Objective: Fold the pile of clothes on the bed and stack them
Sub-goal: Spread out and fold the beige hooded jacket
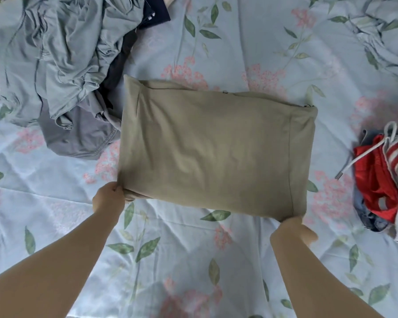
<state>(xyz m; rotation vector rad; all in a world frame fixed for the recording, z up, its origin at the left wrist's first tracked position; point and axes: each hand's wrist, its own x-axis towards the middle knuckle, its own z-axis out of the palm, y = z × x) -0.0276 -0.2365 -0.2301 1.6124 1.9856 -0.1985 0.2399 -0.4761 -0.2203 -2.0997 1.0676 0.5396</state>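
Head view. The olive garment (214, 154) lies flat in the middle of the bed (193, 260) as a rough rectangle, its far edge angled away to the right. Your left hand (109, 198) pinches the near left corner with curled fingers. Your right hand (294, 230) grips the near right corner; its fingertips are blurred and partly hidden by the cloth.

The step in hand appears to be the next fold of this garment.
1. Lift both near corners together and at equal height, so the edge between them is taut.
2. Carry that edge to the far edge and align the corners before release.
3. Smooth the soft creases across the centre outward. The fabric looks thin and will likely slip if one side is dragged.

The surface is a light blue sheet printed with pink flowers and green leaves, wrinkled throughout. The unfolded pile (62, 53) of grey-blue and dark clothes sits at the far left, touching the garment's far left corner. A small heap with a red garment (375, 180) and a white drawstring (359, 157) lies well apart at the right. No more of the room is visible.
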